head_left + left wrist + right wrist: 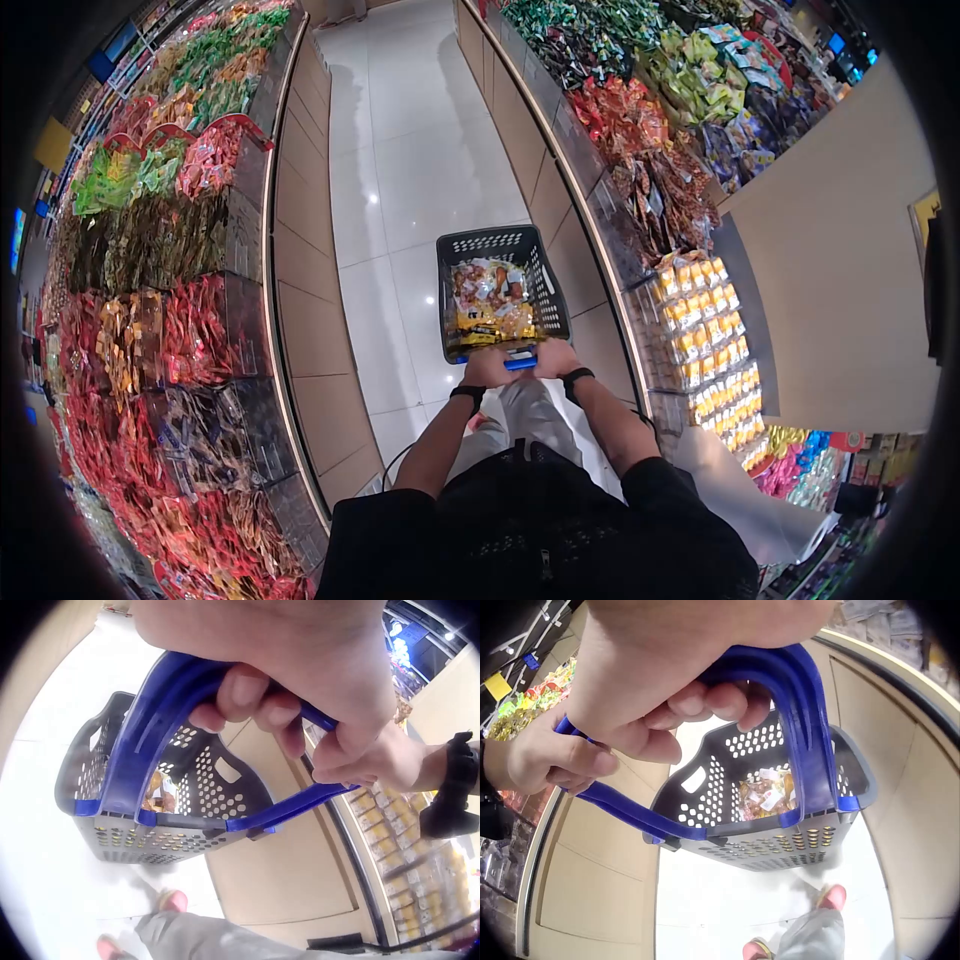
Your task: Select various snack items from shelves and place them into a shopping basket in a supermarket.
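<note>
Grey basket [549, 292]: centre frame above the aisle floor [400, 150], holding snack packets [485, 297]. Left hand [487, 368] and right hand [555, 358]: fingers clenched round its blue handles [520, 363], likely sharing the weight.

Curved clear-fronted bins of red and green wrapped sweets [150, 330] are running down the left of the frame. A glossy white tiled floor [400, 150] is stretching up the middle. Small yellow wrapped sweets [710, 340] are filling a bin at centre right, and beige panels [320, 340] are lining the aisle.
</note>
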